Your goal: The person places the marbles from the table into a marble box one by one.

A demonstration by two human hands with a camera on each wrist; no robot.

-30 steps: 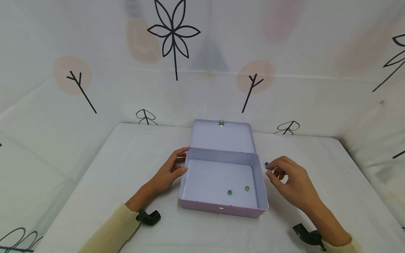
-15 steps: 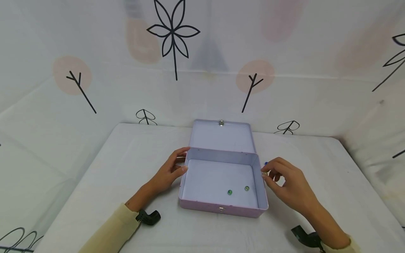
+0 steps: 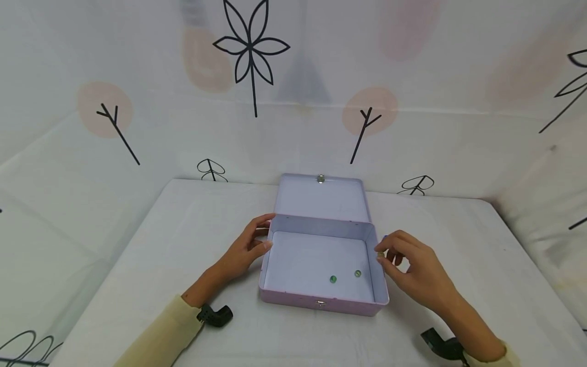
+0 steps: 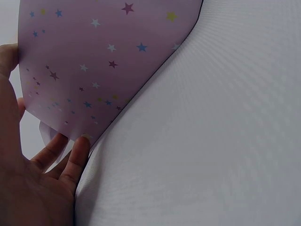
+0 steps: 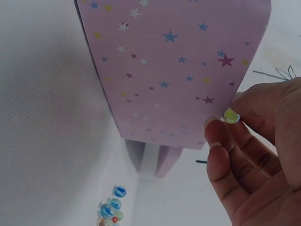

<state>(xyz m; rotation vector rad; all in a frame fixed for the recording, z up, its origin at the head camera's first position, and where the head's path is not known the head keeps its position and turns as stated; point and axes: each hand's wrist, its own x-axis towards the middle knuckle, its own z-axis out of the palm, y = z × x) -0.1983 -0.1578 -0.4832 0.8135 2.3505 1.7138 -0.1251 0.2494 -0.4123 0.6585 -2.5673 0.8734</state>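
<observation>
A lilac metal box (image 3: 321, 305) stands with its hinged lid (image 3: 323, 199) laid back. Inside lie two greenish marbles (image 3: 333, 279), toward the front right. My left hand (image 3: 245, 252) holds the box at its left side, thumb at the rim and fingers at the back corner; the left wrist view shows the fingertips (image 4: 81, 141) against the star-printed wall. At the box's right rim, my right hand (image 3: 419, 267) pinches a clear marble with yellow inside (image 5: 231, 116) between thumb and forefinger. The middle fingertip sits close to the wall's top edge.
Several blue and multicoloured marbles (image 5: 107, 210) lie on the white cloth beyond the box's right side, mostly hidden behind the right hand in the head view. The white table (image 3: 220, 204) backs onto a patterned curtain (image 3: 298, 127).
My right hand has moved left with the pinched marble, from beside the box up to its right rim. The left hand and the box have stayed put.
</observation>
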